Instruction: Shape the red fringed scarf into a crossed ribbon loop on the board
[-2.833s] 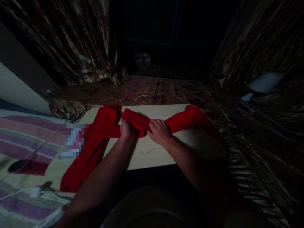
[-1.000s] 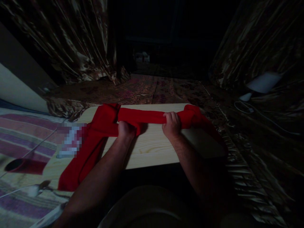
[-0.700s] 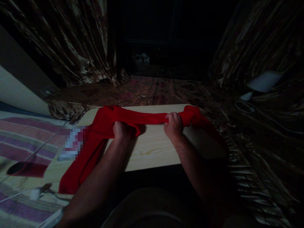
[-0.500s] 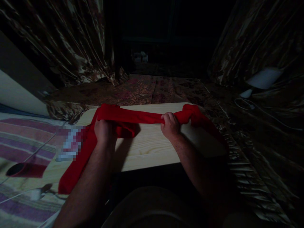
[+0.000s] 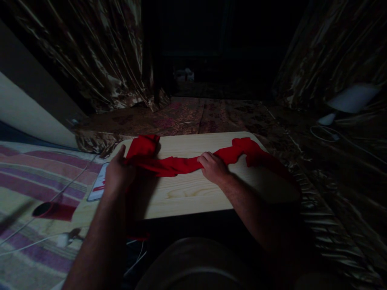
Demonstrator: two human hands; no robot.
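Observation:
A long strip of red cloth [image 5: 187, 165] runs across a light wooden tabletop [image 5: 181, 197], bunched in the middle. My right hand [image 5: 213, 166] is closed on its middle part, fingers wrapped over the fabric. At the left end my left hand [image 5: 117, 173] is against the cloth, its thumb raised and apart; its other fingers are hidden. Beyond that hand lies a flat folded piece of the same cloth, and some fabric hangs below it past the table's near edge. On the right the strip trails over the table's side into shadow.
A phone-like flat screen [image 5: 98, 185] lies at the table's left edge. Beside it, on a striped bedcover [image 5: 42, 173], are a dark red cylinder [image 5: 56, 210] and white cables. A white lamp [image 5: 352, 98] stands right, among patterned curtains [image 5: 115, 60]. The room is dim.
My left hand has moved left and its thumb now stands up. The taut strip has slackened and dropped toward the table, and the left end has folded over. My right hand keeps its hold.

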